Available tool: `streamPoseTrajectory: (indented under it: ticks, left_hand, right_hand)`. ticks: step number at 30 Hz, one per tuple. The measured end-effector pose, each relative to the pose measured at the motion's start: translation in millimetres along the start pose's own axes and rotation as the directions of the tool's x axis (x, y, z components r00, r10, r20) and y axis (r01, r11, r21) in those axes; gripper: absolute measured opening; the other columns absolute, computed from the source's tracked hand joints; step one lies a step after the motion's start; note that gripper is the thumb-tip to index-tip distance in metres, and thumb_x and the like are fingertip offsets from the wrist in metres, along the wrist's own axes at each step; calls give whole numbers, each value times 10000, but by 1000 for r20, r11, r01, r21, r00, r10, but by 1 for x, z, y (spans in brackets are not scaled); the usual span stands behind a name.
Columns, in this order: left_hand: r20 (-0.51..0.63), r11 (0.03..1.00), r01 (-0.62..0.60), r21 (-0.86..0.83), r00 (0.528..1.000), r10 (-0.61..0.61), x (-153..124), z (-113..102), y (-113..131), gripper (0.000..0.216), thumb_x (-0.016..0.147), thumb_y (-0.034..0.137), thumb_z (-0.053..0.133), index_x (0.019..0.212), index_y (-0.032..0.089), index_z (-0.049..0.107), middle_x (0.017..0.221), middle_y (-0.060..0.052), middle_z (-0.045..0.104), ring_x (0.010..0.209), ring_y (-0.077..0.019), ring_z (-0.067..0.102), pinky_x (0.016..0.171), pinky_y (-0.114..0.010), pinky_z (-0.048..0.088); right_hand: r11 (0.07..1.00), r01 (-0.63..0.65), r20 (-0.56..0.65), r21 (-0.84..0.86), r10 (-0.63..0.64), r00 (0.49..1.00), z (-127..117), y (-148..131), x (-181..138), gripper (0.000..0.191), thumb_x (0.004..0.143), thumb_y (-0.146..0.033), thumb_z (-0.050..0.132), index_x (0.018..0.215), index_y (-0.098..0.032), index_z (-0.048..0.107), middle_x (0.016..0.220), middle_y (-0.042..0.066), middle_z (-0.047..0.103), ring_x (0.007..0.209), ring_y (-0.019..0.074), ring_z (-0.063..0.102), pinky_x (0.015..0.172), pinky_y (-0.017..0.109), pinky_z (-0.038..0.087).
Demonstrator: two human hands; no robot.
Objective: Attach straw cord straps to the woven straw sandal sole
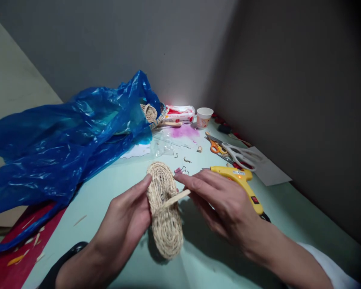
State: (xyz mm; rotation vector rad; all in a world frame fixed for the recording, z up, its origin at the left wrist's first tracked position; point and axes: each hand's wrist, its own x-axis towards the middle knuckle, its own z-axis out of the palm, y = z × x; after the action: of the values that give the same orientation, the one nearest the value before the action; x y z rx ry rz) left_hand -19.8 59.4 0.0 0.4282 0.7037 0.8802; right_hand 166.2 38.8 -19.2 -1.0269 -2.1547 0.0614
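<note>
Left hand point(129, 218) grasps the woven straw sole point(165, 216) near the worktop's point(114, 176) front edge; right hand point(225, 204) pinches a straw strip point(176, 198) across it.

Oval woven straw sole point(165, 224), tilted on edge, w/ flat strip point(177, 197) across mid

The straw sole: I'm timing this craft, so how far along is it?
Done: the oval straw sole looks fully woven. In hand: the left hand holds its edge while the right hand pinches a flat strip laid across it. Left: the strip looks not yet fixed; the glue gun lies nearby.
</note>
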Motion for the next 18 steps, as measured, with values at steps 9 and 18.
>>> streamPoseTrajectory:
  ticks: [9, 18]
  left_hand:
    - [176, 998, 54, 15, 983, -56, -1, -8, 1, 419, 961, 270, 458, 1362, 179, 541, 1305, -77, 655, 1337, -285, 464, 1165, -430, 245]
    - [238, 990, 91, 107, 965, -114, -4, -12, 1, 391, 904, 115, 457, 1229, 187, 663, 1246, -62, 696, 1325, -273, 479, 1172, -441, 232]
  right_hand:
    - [990, -20, -31, -138, 16, 999, 4, 2, -5, 356, 960, -127, 404, 1253, -31, 582, 779, 54, 554, 653, 164, 472, 557, 294, 369]
    - [944, -3, -62, -329, -19, 998, 8, -1, -6, 347, 942, -83, 437, 1240, -19, 603, 815, 78, 606, 656, 168, 521, 516, 305, 371]
